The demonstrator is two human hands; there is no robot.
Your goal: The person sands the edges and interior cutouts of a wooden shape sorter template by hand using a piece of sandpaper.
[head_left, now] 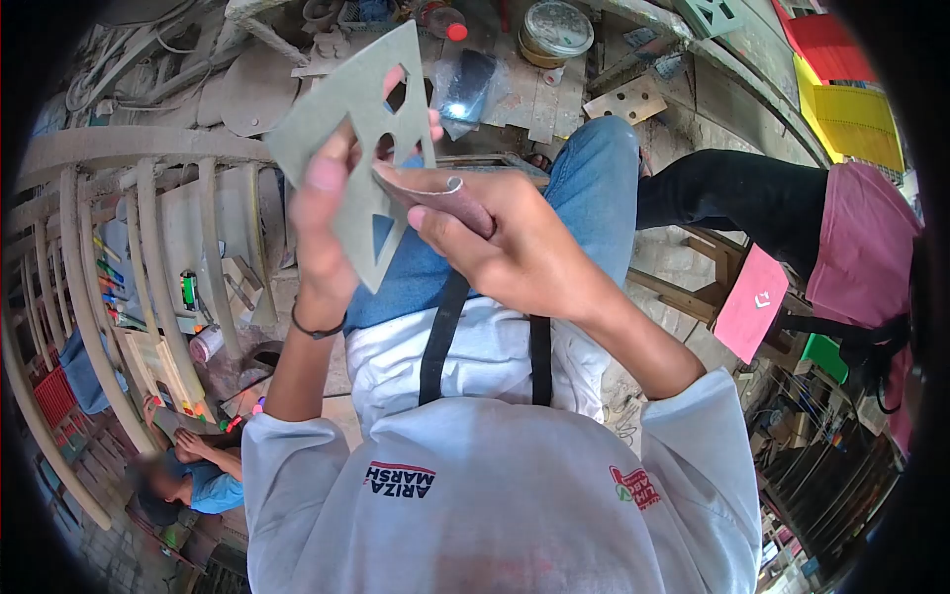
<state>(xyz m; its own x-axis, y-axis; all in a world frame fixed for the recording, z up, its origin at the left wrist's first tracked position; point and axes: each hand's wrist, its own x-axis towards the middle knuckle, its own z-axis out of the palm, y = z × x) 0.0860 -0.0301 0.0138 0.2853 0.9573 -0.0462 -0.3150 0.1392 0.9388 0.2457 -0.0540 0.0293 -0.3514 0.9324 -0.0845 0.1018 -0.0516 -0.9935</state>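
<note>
My left hand [322, 223] holds up a flat grey-green board cutout [361, 104] with shaped holes in it, thumb on the near face. My right hand [495, 243] pinches a folded piece of reddish sandpaper [435, 193] and presses it against the cutout's right edge, beside one of the holes. Both hands are raised above my lap, over blue jeans and a white shirt with dark straps.
A curved wooden railing [148, 198] runs along the left. A round tin [556, 30], a plastic bag and a small drilled board [625, 99] lie on the floor ahead. A person in black trousers and a pink apron [861, 247] sits at right; another person [188, 475] crouches lower left.
</note>
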